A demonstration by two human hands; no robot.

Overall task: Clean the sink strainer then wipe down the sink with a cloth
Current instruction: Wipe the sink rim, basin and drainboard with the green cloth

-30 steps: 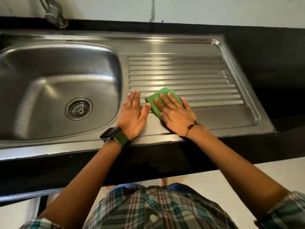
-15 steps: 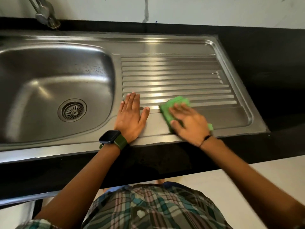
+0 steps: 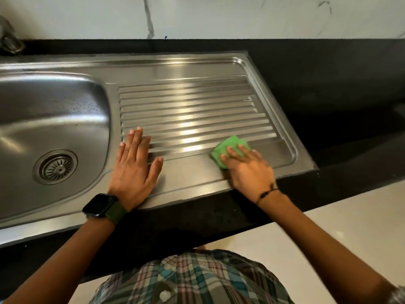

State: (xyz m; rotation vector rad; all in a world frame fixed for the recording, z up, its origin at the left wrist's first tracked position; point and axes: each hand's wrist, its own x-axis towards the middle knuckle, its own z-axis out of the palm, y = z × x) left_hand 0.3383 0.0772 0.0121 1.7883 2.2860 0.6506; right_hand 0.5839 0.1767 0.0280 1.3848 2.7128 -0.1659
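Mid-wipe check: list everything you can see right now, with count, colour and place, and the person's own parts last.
Stainless steel sink basin: one, silver, left.
Round metal strainer: one, silver, seated in basin floor.
Ribbed steel drainboard: one, silver, right of basin.
Green cleaning cloth: one, drainboard's near right part.
Metal tap: one, silver, far left, partly cut off.
Black countertop: one, around sink.
White marbled wall: behind.
Left hand: flat on drainboard, black smartwatch on wrist.
Right hand: pressing the cloth.

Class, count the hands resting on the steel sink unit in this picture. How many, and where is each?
2. The left hand lies flat at the drainboard's near-left corner beside the basin; the right hand presses the green cloth near its front-right edge.
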